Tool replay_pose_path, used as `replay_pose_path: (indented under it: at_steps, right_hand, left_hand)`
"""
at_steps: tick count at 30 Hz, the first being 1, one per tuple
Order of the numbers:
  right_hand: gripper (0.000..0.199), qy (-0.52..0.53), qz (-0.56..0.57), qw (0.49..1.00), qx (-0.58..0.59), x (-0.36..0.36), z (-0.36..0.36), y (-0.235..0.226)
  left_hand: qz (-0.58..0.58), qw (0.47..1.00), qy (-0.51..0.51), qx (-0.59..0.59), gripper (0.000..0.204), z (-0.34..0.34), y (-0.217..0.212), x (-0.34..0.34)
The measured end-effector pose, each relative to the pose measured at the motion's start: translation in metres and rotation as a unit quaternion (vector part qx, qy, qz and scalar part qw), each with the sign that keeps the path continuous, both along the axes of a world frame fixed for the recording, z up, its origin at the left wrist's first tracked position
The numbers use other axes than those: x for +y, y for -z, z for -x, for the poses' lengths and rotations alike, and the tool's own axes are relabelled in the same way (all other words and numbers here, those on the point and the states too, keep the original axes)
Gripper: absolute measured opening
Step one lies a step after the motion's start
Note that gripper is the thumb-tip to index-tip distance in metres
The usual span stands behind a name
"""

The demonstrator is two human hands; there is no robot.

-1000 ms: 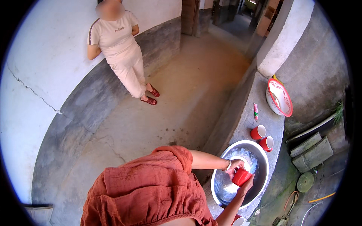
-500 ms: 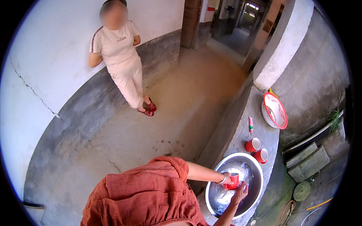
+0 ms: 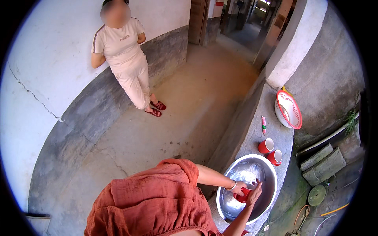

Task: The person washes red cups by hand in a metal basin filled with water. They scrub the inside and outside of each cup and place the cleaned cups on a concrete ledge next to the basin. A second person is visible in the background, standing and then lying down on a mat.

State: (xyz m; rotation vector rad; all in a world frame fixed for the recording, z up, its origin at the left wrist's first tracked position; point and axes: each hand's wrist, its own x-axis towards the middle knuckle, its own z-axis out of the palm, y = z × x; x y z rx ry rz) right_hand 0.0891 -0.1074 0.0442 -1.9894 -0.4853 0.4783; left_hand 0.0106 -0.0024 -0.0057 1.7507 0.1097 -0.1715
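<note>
A red mug (image 3: 241, 195) is over the large silver metal basin (image 3: 221, 207), tilted so that mostly its red outside shows. My left hand (image 3: 238, 188), with a bracelet at the wrist, is closed on the mug from the left. My right hand (image 3: 255, 192) is at the mug's right side with its fingers stretched out; whether it touches the mug is hard to make out. Beyond the basin, two more red mugs with white insides, one (image 3: 265, 146) and another (image 3: 275, 157), stand on the grey concrete ledge (image 3: 252, 138).
Farther along the ledge lie a small pink and green tube (image 3: 264, 125) and a white bowl with a red rim (image 3: 290, 111). Part of a red thing (image 3: 246, 233) shows at the lower edge. A person (image 3: 122, 55) leans against the left wall. Concrete slabs (image 3: 325, 167) lie below the ledge.
The mug in my left hand has tipped, so its white inside no longer shows. My right hand has moved up beside it, and its fingers have straightened.
</note>
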Motion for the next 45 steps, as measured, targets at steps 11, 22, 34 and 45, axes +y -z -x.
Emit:
replay_pose_path:
  at_steps: [11, 22, 34, 45]
  right_hand:
    - [0.056, 0.009, -0.014, 0.999, -0.036, -0.01, 0.009, 0.006]
    - [0.056, 0.102, -0.104, 0.921, 0.361, -0.037, -0.013, 0.051]
    - [0.028, 0.168, 0.165, 0.913, -0.333, -0.06, -0.057, 0.109]
    - [0.034, -0.057, 0.044, 0.947, -0.313, 0.002, 0.039, 0.004]
  left_hand:
    - [0.124, 0.992, -0.02, -0.002, 0.021, 0.007, -0.008, 0.0]
    - [-0.099, 0.994, -0.007, -0.045, 0.05, 0.003, 0.007, -0.01]
    - [-0.09, 0.979, -0.103, -0.154, 0.021, -0.013, 0.027, -0.012]
    - [0.051, 0.991, -0.064, -0.104, 0.019, 0.017, 0.01, 0.003]
